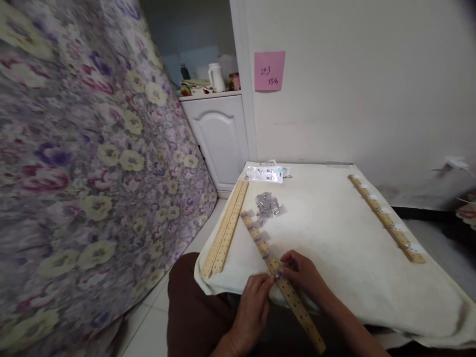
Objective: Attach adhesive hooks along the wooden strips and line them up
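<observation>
A long wooden strip with rows of holes (299, 308) lies slantwise across the near table edge, its lower end reaching out over my lap. Several small clear packets with shiny metal bits (263, 246) sit along its upper half. My left hand (254, 303) is closed at the strip's left edge, thumb and forefinger pressed to it. From the right side, my right hand (303, 274) pinches a small shiny metal piece (278, 275) against the strip; its exact kind is too small to tell. Beyond the strip lies a pile of small clear packets with metal parts (267, 206).
Two more holed wooden strips (226, 225) lie at the table's left edge. Another strip (386, 218) carrying white pieces lies at the right. Clear packaging (263, 173) is at the back left of the cloth-covered table (327, 213). A floral curtain (107, 158) hangs at left.
</observation>
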The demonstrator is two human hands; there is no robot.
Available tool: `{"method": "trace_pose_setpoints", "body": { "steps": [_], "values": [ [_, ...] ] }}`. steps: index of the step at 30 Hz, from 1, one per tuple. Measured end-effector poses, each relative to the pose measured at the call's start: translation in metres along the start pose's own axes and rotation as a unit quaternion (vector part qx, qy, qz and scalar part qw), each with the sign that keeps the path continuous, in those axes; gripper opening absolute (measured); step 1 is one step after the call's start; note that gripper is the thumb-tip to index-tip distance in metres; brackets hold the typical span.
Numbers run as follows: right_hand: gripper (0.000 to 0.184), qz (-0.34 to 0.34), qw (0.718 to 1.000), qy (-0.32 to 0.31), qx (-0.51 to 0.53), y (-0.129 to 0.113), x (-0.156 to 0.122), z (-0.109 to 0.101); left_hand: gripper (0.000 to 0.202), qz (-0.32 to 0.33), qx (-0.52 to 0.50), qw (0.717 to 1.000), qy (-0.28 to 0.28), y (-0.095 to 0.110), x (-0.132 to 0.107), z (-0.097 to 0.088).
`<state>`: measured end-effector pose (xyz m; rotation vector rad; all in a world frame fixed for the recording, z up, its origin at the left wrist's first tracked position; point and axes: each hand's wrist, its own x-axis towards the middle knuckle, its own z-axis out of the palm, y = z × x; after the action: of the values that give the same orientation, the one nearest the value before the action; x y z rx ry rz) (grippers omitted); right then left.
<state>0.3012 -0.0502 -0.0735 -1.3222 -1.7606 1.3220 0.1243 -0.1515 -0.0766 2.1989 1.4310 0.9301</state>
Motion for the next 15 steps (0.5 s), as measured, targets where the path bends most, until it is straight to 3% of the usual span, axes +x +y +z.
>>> {"method": "trace_pose_setpoints", "body": {
  "steps": [5, 8, 12, 15],
  "values": [
    [0.020, -0.016, 0.999, 0.011, 0.031, 0.003, 0.000, -0.003, 0.052, 0.001, -0.011, 1.000, 0.024, -0.004, -0.005, 0.005],
    [0.020, -0.004, 0.997, 0.028, 0.069, 0.005, 0.000, -0.010, 0.041, -0.015, -0.045, 0.998, 0.050, 0.002, 0.004, -0.003],
    [0.019, -0.012, 0.993, 0.081, 0.090, 0.011, 0.004, -0.025, 0.018, -0.085, -0.141, 0.984, 0.061, 0.044, 0.031, -0.047],
    [0.017, -0.010, 0.988, 0.111, 0.109, 0.016, 0.009, -0.031, 0.019, -0.146, -0.285, 0.947, 0.008, 0.076, 0.027, -0.086]
  ]
}}
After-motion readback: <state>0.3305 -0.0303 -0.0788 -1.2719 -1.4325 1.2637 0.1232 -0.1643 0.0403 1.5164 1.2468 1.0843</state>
